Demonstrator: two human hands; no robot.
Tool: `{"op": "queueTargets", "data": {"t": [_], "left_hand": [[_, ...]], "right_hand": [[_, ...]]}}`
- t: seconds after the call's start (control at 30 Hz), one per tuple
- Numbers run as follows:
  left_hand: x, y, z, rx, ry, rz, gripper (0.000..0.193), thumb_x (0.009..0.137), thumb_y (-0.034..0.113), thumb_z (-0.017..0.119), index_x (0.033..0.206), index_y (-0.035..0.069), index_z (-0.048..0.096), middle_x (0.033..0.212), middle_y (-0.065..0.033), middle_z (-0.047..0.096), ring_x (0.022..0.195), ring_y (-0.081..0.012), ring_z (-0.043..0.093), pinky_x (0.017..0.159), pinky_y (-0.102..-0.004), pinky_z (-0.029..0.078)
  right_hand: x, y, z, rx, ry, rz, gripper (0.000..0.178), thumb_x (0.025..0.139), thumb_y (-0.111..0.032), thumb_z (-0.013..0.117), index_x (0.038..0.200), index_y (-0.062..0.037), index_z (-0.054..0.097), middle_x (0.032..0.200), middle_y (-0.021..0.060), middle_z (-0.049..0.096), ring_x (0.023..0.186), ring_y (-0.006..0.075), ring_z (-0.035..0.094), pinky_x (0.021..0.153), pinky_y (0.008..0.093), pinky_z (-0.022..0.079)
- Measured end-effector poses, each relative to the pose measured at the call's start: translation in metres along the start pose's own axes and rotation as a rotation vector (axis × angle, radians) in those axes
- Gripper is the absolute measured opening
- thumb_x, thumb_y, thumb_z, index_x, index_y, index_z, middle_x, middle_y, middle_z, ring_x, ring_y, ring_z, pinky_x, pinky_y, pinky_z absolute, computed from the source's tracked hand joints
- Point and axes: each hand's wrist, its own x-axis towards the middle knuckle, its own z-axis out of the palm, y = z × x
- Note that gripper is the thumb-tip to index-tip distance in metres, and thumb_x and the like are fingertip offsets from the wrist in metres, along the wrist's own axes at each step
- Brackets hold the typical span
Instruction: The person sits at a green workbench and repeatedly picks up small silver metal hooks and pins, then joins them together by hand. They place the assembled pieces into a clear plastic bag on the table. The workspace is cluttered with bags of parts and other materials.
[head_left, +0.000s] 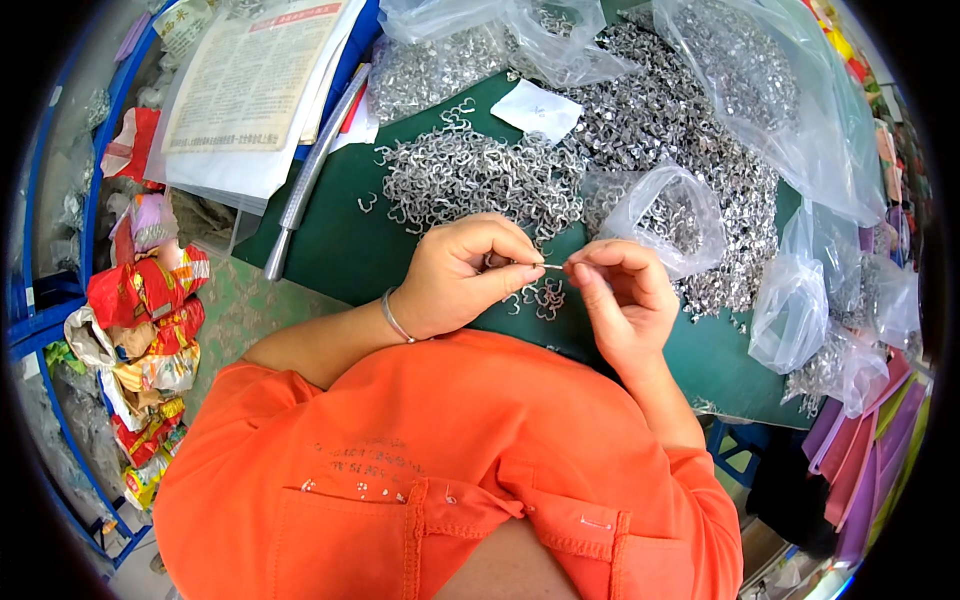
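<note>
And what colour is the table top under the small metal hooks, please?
The table top is dark green; it shows best in the head view.

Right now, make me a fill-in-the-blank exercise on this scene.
1. Of the left hand and right hand, the ____ one has the bracelet at its wrist.
2. The tabletop is dark ____.
3. The heap of curved metal pieces lies to the ____ of the newspaper.

Missing words: left; green; right.

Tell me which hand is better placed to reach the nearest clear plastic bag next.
Likely the right hand: the clear plastic bag lies just past it, while the left hand is farther left. Both hands seem to pinch a thin metal piece.
</note>
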Motion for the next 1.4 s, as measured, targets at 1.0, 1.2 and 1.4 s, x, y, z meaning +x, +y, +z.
{"op": "queueTargets", "data": {"t": [1.0,1.2,1.4], "left_hand": [[0.005,0.004,0.001,0.124,-0.031,0.155,0.011,0.075,-0.006,0.073,0.083,0.001,0.069,0.084,-0.0078,0.067,0.073,-0.0128,0.063,0.06,-0.0235,0.048],[0.004,0.004,0.0,0.117,-0.032,0.143,0.012,0.076,-0.007,0.071,0.085,0.001,0.068,0.085,-0.007,0.066,0.07,-0.0114,0.061,0.059,-0.023,0.048],[0.002,0.004,-0.008,-0.507,-0.062,-0.203,0.012,0.082,-0.004,0.05,0.091,0.003,0.053,0.094,-0.0176,0.061,0.06,-0.0089,0.049,0.052,-0.0193,0.04]], "right_hand": [[0.005,-0.008,0.005,-0.154,-0.06,-0.329,0.026,0.072,0.014,0.068,0.092,0.0008,0.06,0.082,0.0118,0.066,0.073,0.0224,0.064,0.065,0.03,0.051],[0.006,-0.008,0.005,-0.161,-0.078,-0.341,0.024,0.072,0.014,0.068,0.09,0.001,0.06,0.082,0.0116,0.067,0.073,0.0228,0.064,0.065,0.03,0.051],[0.003,-0.015,-0.009,-0.409,-0.091,-0.16,0.018,0.076,0.009,0.067,0.09,-0.0005,0.061,0.083,0.0101,0.066,0.068,0.0212,0.063,0.06,0.029,0.05]]}}
